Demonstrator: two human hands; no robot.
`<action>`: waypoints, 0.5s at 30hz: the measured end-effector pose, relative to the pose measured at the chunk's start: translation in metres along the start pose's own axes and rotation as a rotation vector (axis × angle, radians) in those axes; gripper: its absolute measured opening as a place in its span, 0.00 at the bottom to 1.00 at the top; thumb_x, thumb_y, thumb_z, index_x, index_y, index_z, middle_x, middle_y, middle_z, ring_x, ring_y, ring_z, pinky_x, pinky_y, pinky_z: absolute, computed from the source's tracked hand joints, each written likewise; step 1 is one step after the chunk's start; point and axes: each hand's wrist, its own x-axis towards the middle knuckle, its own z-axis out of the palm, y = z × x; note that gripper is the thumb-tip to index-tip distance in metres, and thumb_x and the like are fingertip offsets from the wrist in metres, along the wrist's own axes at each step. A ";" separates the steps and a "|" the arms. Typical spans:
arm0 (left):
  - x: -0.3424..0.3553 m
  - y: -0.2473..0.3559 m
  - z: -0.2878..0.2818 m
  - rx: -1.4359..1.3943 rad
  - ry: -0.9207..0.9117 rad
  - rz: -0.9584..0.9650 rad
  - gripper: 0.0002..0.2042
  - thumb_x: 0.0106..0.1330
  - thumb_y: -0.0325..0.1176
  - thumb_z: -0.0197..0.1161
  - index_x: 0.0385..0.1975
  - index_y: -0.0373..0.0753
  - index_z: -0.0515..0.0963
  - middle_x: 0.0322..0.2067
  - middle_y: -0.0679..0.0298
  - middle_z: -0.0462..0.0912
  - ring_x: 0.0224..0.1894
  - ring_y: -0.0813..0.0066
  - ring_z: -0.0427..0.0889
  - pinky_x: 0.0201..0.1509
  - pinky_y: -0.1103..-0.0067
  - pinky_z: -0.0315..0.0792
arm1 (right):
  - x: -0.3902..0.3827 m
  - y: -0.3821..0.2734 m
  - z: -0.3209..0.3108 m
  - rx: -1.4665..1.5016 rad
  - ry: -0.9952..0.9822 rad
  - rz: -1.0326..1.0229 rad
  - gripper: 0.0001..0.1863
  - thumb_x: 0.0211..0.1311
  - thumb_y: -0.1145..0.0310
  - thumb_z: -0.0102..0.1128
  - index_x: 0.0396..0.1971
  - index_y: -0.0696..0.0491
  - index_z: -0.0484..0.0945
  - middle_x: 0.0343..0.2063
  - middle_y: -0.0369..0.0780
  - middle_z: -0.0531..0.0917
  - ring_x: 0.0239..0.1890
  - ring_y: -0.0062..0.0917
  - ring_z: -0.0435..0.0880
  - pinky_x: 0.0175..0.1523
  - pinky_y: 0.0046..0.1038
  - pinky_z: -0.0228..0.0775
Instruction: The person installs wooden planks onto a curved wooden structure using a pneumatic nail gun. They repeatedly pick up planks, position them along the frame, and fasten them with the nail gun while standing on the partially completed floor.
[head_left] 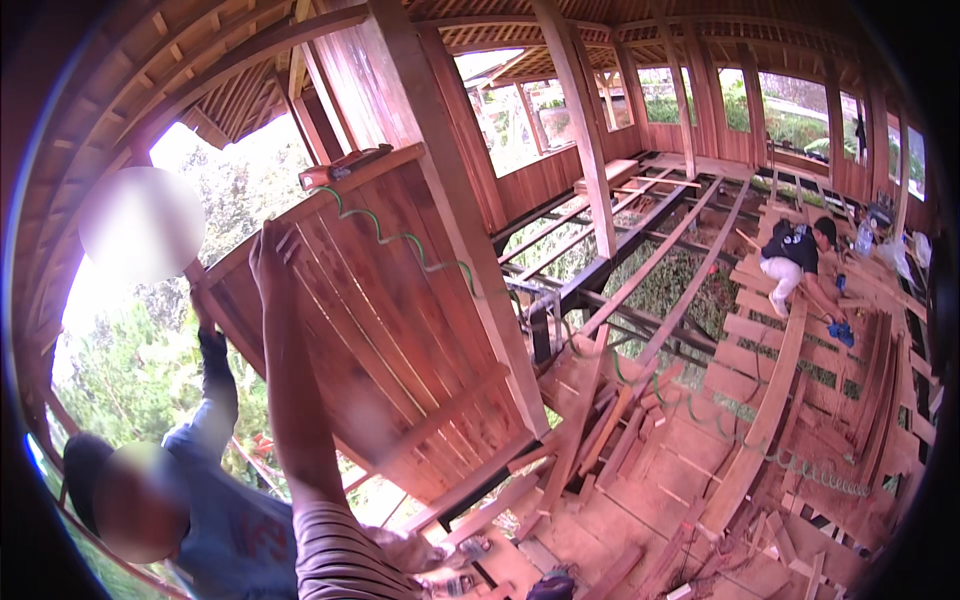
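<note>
Left hand (pixel 272 255): raised at the wooden panel (pixel 400 310), near its upper edge; fingers (pixel 288 245) bent and close together against the boards; whether they clamp the edge or only press on it, I cannot tell
Right hand: out of view; I cannot tell how its fingers stand
Striped sleeve (pixel 340 555): well below the fingers, at the foot of the bare forearm
Panel: directly under the fingers and spreading right and down from them; reddish upright boards, thin light lines between some; a crossbar (pixel 440 415) runs over its lower part; its right side stands beside a thick post (pixel 455 215)
Power tool (pixel 340 168): above and right of the fingers, lying at the panel's top edge; red and dark
Green hose (pixel 410 242): right of the fingers, its coils hanging across the panel
Co-worker in blue (pixel 225 500): below and left of the fingers; one arm raised, the hand (pixel 200 285) at the panel's left edge
Crouching person (pixel 795 255): far right of the fingers, dark top and light trousers, reaching to a blue cloth-like thing (pixel 840 331)
Long plank (pixel 765 430): far right and below the fingers, over the floorboards (pixel 650 490)
</note>
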 end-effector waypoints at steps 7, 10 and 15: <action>0.238 -0.125 0.007 1.027 0.280 0.214 0.44 0.54 0.70 0.62 0.56 0.31 0.74 0.56 0.45 0.77 0.60 0.51 0.75 0.65 0.64 0.66 | 0.043 -0.066 0.045 -0.065 0.178 -0.037 0.36 0.66 0.47 0.53 0.68 0.52 0.61 0.61 0.53 0.71 0.60 0.47 0.73 0.63 0.41 0.65; 0.306 -0.160 0.095 1.068 0.210 0.199 0.45 0.53 0.70 0.62 0.57 0.31 0.73 0.56 0.44 0.77 0.62 0.52 0.73 0.66 0.63 0.64 | 0.053 -0.024 0.030 -0.524 0.549 -0.406 0.24 0.64 0.49 0.57 0.50 0.51 0.71 0.39 0.45 0.75 0.39 0.35 0.74 0.43 0.36 0.69; 0.343 -0.233 0.100 1.356 -0.004 0.154 0.43 0.54 0.68 0.62 0.56 0.33 0.74 0.55 0.45 0.76 0.62 0.52 0.72 0.66 0.62 0.63 | -0.034 -0.068 0.108 0.059 0.348 0.399 0.30 0.55 0.48 0.66 0.45 0.61 0.80 0.29 0.45 0.86 0.32 0.35 0.86 0.44 0.37 0.79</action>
